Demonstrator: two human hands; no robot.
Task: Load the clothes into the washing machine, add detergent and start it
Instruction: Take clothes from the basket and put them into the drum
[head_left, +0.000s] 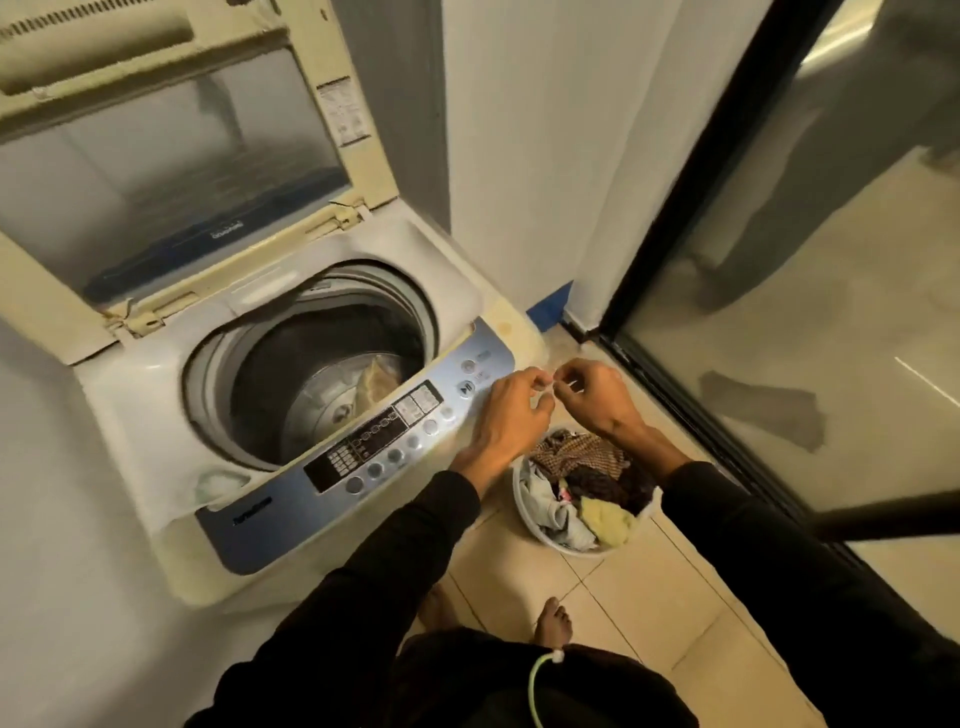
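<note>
- The washing machine (291, 395) stands against the wall with its lid (171, 161) raised and leaning back, so the drum (311, 374) is open to view
- Inside the drum one pale, tan piece of cloth (378, 382) lies against the right side; the rest of the metal bottom shows bare
- The blue control panel (363, 452) runs along the front edge of the machine, with a row of round buttons and a dark display
- The left hand (511, 415) is held just above the right end of the panel, fingers curled, thumb and forefinger pinching a small pale thing (548, 385)
- The right hand (597, 395) meets it from the other side, fingers curled too, pinching the same small thing; what the thing is cannot be told, it is too small and blurred
- Both arms wear dark sleeves
- The laundry basket (540, 538), round and white, sits on the tiled floor (649, 597) just beside the machine's right front corner, below the hands
- The clothes (587, 478) are heaped in the basket: checked brown cloth on top, dark pieces, a grey one and a yellow one
- Two bare feet stand on the tiles near the machine
- A glass door (779, 312) with a black frame stands to the right
</note>
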